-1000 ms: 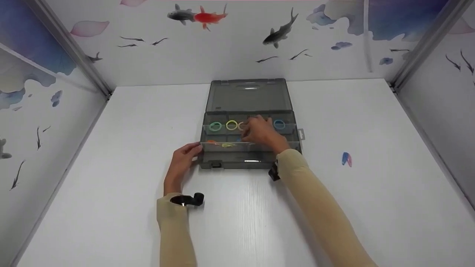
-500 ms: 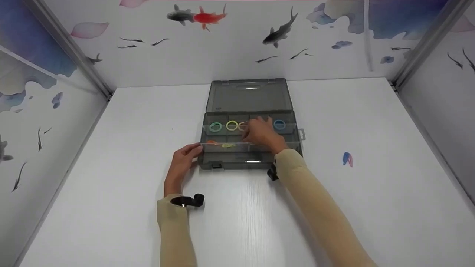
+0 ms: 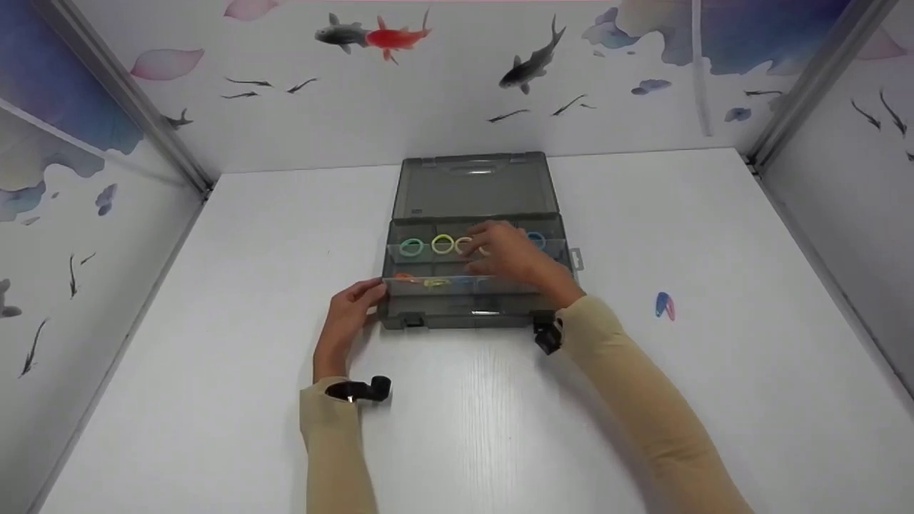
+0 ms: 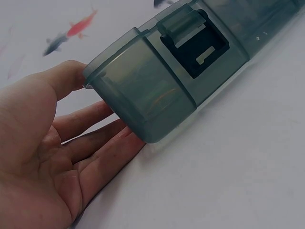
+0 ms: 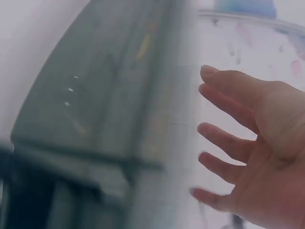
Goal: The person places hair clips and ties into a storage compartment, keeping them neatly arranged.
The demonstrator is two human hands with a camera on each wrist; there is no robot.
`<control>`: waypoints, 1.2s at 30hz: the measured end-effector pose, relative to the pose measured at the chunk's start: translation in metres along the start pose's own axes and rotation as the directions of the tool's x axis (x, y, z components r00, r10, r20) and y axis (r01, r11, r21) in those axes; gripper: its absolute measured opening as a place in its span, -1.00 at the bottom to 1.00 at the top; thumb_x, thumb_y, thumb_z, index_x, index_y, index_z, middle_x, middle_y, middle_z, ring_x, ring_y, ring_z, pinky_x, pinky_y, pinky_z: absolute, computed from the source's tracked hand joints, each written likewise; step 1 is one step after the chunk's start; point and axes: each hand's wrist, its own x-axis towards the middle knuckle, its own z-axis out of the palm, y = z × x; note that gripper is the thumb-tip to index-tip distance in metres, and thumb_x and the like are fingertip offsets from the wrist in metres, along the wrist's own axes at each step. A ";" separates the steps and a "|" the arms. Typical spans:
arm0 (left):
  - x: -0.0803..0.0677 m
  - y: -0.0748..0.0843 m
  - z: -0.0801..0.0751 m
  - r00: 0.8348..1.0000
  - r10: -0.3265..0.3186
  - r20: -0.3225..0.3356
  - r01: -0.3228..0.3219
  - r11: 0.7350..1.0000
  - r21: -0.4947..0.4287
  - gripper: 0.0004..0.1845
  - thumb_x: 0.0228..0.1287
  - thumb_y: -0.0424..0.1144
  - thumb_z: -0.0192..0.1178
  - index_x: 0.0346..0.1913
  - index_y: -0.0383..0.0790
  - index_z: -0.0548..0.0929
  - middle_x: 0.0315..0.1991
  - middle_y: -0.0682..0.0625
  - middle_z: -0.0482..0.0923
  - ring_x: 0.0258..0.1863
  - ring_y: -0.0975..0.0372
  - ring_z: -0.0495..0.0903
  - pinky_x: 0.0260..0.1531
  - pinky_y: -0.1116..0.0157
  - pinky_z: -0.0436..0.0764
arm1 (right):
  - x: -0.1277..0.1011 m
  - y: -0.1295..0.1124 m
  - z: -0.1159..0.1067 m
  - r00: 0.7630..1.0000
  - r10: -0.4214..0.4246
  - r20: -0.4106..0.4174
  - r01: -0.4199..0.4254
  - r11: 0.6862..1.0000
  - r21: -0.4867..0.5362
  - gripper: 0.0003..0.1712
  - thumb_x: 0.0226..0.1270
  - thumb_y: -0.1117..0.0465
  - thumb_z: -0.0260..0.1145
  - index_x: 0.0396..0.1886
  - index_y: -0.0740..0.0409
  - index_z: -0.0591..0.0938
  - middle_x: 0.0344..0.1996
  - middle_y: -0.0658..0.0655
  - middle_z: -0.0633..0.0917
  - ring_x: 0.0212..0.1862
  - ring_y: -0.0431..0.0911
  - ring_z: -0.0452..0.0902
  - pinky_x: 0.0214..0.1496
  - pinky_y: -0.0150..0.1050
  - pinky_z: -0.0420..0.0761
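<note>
Grey box (image 3: 471, 303) (lid open) on white surface (image 3: 214, 357): left hand (image 3: 350, 314) flat against its corner; right hand (image 3: 510, 257) relaxed above 4 rings (image 3: 443, 244).

A smoky grey see-through plastic box (image 3: 471, 300) lies flat on the white table, its lid (image 3: 473, 184) swung fully open and lying back behind it. Clear dividers split the inside into rows. In the far row sit small rings side by side: a teal ring (image 3: 411, 247), a yellow ring (image 3: 443, 244), a pale one beside it and a blue ring (image 3: 537, 240). A dark latch (image 4: 193, 43) sits on the front wall.
</note>
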 end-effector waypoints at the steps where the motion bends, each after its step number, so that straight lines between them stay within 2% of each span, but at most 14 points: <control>1: 0.000 0.000 0.000 1.000 -0.002 -0.002 0.002 1.000 0.005 -0.52 0.45 -0.03 0.19 0.32 -0.16 0.55 0.32 -0.12 0.52 0.31 0.08 0.50 0.31 0.08 0.50 | -0.005 -0.001 -0.003 1.000 -0.012 0.000 0.012 1.000 0.019 -0.67 0.33 0.13 0.42 0.05 0.09 0.75 0.41 0.19 0.46 0.47 0.18 0.27 0.50 0.31 0.16; 5: 0.000 0.000 0.000 1.000 0.002 -0.010 -0.002 1.000 0.017 -0.52 0.45 -0.03 0.19 0.32 -0.14 0.56 0.31 -0.12 0.54 0.29 0.08 0.51 0.28 0.11 0.51 | -0.024 -0.008 -0.015 0.997 -0.075 -0.035 0.077 0.994 0.080 -0.68 0.35 0.14 0.40 0.06 0.10 0.73 0.34 0.18 0.52 0.39 0.13 0.42 0.36 0.10 0.48; 9: -0.001 0.001 -0.001 1.000 0.003 -0.019 -0.002 1.000 0.015 -0.54 0.46 -0.06 0.18 0.31 -0.16 0.56 0.30 -0.12 0.54 0.27 0.09 0.52 0.24 0.14 0.52 | -0.042 -0.010 -0.024 0.986 -0.144 -0.087 0.151 0.985 0.081 -0.68 0.37 0.15 0.38 0.07 0.11 0.73 0.27 0.18 0.58 0.31 0.10 0.50 0.30 0.08 0.54; 12: -0.002 0.001 -0.001 1.000 -0.009 -0.020 0.009 1.000 0.014 -0.54 0.47 -0.06 0.17 0.33 -0.16 0.54 0.31 -0.11 0.53 0.28 0.09 0.51 0.27 0.13 0.52 | -0.056 -0.004 -0.029 0.981 -0.161 -0.112 0.172 0.981 0.093 -0.68 0.39 0.16 0.37 0.09 0.11 0.71 0.23 0.18 0.61 0.28 0.09 0.53 0.28 0.07 0.55; 17: -0.002 0.002 -0.001 1.000 -0.009 -0.012 0.009 1.000 0.016 -0.52 0.46 -0.04 0.17 0.33 -0.15 0.54 0.32 -0.11 0.52 0.29 0.08 0.50 0.30 0.11 0.50 | -0.077 0.022 -0.034 0.980 -0.141 -0.137 0.159 0.979 0.128 -0.67 0.40 0.18 0.36 0.12 0.10 0.69 0.19 0.15 0.64 0.31 0.08 0.51 0.29 0.10 0.54; 24: -0.001 0.001 0.000 1.000 -0.003 -0.016 0.003 1.000 0.012 -0.53 0.46 -0.05 0.18 0.33 -0.16 0.54 0.33 -0.13 0.52 0.30 0.07 0.49 0.33 0.09 0.47 | -0.105 0.062 -0.041 0.966 -0.139 -0.217 0.163 0.982 0.095 -0.69 0.34 0.24 0.40 0.07 0.06 0.72 0.09 0.10 0.70 0.10 0.03 0.59 0.04 0.07 0.60; 30: -0.001 0.000 0.000 1.000 -0.018 -0.014 0.018 1.000 0.010 -0.52 0.45 -0.04 0.20 0.33 -0.14 0.55 0.34 -0.11 0.51 0.31 0.07 0.48 0.34 0.08 0.46 | -0.129 0.095 -0.049 0.963 -0.107 -0.246 0.127 0.990 0.067 -0.67 0.31 0.21 0.43 0.07 -0.01 0.73 0.08 0.03 0.70 0.18 -0.07 0.58 0.10 -0.05 0.62; 33: -0.001 0.000 0.001 1.000 -0.012 -0.017 0.012 1.000 0.025 -0.51 0.44 -0.03 0.20 0.33 -0.13 0.54 0.34 -0.11 0.50 0.31 0.07 0.48 0.35 0.08 0.44 | -0.140 0.110 -0.054 0.968 -0.075 -0.240 0.090 0.995 0.051 -0.68 0.33 0.15 0.42 0.08 -0.05 0.72 0.08 0.01 0.70 0.17 -0.23 0.55 0.10 -0.17 0.62; 36: -0.001 0.001 0.000 1.000 -0.005 -0.024 0.006 0.999 0.053 -0.51 0.44 -0.01 0.19 0.34 -0.12 0.54 0.34 -0.10 0.50 0.32 0.06 0.47 0.37 0.07 0.40 | -0.151 0.126 -0.060 0.974 -0.039 -0.223 0.051 0.998 0.046 -0.68 0.35 0.09 0.41 0.08 -0.04 0.72 0.10 0.01 0.69 0.14 -0.47 0.47 0.12 -0.15 0.62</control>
